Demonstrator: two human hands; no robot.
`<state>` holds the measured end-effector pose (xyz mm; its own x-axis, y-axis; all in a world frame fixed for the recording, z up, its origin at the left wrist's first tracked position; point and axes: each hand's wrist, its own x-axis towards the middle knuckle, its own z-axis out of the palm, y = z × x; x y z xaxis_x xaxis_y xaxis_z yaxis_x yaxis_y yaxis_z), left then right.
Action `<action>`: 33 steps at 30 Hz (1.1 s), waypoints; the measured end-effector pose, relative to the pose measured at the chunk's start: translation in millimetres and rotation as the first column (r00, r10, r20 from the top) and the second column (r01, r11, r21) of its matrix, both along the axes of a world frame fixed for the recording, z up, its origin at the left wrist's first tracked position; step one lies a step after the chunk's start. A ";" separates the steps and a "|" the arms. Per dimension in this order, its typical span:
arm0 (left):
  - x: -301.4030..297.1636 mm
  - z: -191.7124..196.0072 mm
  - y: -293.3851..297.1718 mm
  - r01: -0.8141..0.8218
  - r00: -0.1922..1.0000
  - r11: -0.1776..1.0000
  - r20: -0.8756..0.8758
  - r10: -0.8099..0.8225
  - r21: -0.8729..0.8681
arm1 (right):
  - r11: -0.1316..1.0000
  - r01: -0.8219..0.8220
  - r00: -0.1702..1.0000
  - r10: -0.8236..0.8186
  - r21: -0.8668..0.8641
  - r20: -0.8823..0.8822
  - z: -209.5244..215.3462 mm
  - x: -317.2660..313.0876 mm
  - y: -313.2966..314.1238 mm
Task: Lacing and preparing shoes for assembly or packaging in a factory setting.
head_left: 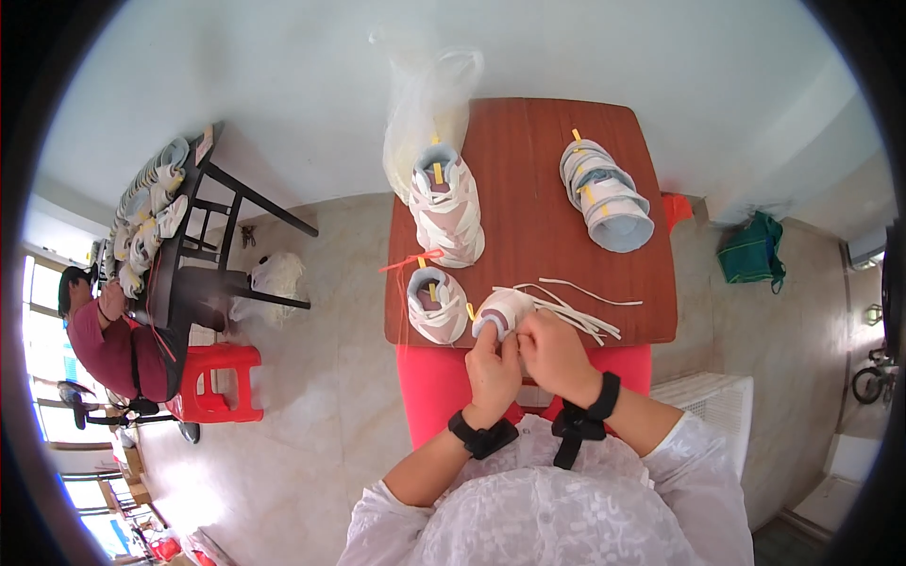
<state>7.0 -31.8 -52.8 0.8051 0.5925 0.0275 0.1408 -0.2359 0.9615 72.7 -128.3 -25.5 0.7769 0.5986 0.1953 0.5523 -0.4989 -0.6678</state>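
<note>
Bearing shoe uppers (457,224), a brown table (528,189) stands on tiles (321,377).

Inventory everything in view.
held upper: one, pale, table front
laced uppers: two visible, pinkish, table left
stacked uppers: several, whitish, table right
laces: several, white, table front
cord: one, red, table left
plastic bag: one, clear, table corner
table: one, brown, centre
stool: one, red, left
desk: one, black, left
desk uppers: many, pale, left
co-worker: one, maroon clothing, left
tote: one, green, right
left hand: one, bare, at upper
right hand: one, bare, at upper
</note>
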 end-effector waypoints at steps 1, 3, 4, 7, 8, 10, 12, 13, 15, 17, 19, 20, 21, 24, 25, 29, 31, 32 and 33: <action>1.5 3.0 2.7 0.001 1.000 1.000 0.003 -0.001 0.001 | 0.995 -0.019 0.996 0.027 0.097 -0.085 -4.4 6.8 -2.2; 2.8 9.7 14.3 0.102 0.994 0.977 0.064 -0.091 -0.188 | 0.981 -0.029 0.984 0.062 0.192 -0.169 3.9 7.7 -4.6; 2.6 11.4 22.3 0.174 0.984 0.923 0.085 -0.154 -0.343 | 0.986 -0.032 0.994 0.048 0.164 -0.095 12.1 4.5 -7.6; 5.5 25.6 39.3 0.260 0.955 0.768 0.038 -0.294 -0.585 | 0.993 -0.066 0.998 0.065 0.103 0.008 26.3 10.4 -16.7; 5.2 28.5 40.4 0.270 0.952 0.722 0.062 -0.301 -0.637 | 0.993 -0.100 0.995 0.099 0.059 0.030 28.9 13.9 -24.0; 3.4 30.7 45.0 0.242 0.955 0.702 0.036 -0.295 -0.670 | 0.992 -0.095 0.995 0.095 0.087 0.000 37.0 19.0 -31.8; 1.9 33.2 49.0 0.217 0.955 0.679 0.009 -0.296 -0.701 | 0.990 -0.022 0.997 0.012 0.137 0.075 51.0 19.9 -33.5; 1.4 35.1 50.4 0.234 0.949 0.638 0.028 -0.315 -0.733 | 0.990 -0.024 0.997 0.014 0.137 0.074 49.7 24.1 -31.2; 0.5 39.9 48.1 0.253 0.940 0.592 0.050 -0.338 -0.765 | 0.963 -0.078 0.990 0.043 0.258 0.137 44.0 32.1 -28.8; 0.7 45.8 45.5 0.254 0.933 0.557 0.048 -0.358 -0.790 | 0.964 -0.034 0.989 0.070 0.262 -0.129 36.2 31.7 -32.9; -0.4 57.6 47.3 0.246 0.918 0.507 0.030 -0.396 -0.826 | 0.966 0.006 0.918 0.097 0.257 -0.385 26.3 36.6 -37.9; -2.3 64.8 48.2 0.232 0.901 0.454 0.014 -0.434 -0.861 | 0.953 0.049 0.818 0.133 0.300 -0.559 21.4 40.3 -42.3; -4.4 71.4 50.2 0.231 0.902 0.454 0.015 -0.432 -0.861 | 0.938 0.100 0.685 0.177 0.332 -0.707 16.5 43.0 -46.1; -7.0 89.6 57.4 0.394 0.824 0.741 -0.150 -0.547 -0.543 | 0.855 0.342 0.171 0.351 0.390 -0.921 1.7 41.9 -54.5; -5.9 96.1 58.6 0.478 0.870 0.876 -0.175 -0.461 0.064 | 0.856 0.342 0.171 0.349 0.388 -0.921 0.7 42.9 -56.6; 11.7 116.4 61.7 0.530 0.713 0.584 0.050 -0.699 0.614 | 0.873 0.345 -0.039 0.381 0.345 -0.924 17.0 39.8 -50.7; 7.9 100.6 62.2 0.566 0.716 0.618 0.046 -0.697 0.546 | 0.881 0.313 -0.151 0.414 0.354 -0.898 23.8 37.2 -46.6; 8.8 99.8 60.6 0.605 0.710 0.642 0.046 -0.702 0.471 | 0.880 0.318 -0.150 0.414 0.353 -0.898 22.7 37.3 -47.0; 6.6 102.2 59.2 0.608 0.707 0.640 0.046 -0.706 0.469 | 0.890 0.294 -0.130 0.400 0.350 -0.907 20.7 37.9 -47.3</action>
<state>13.7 27.4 49.4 0.9199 -0.1970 0.3390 -0.3903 -0.5423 0.7440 110.6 -175.5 -4.8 0.2600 0.7998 -0.5410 -0.8506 -0.0755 -0.5204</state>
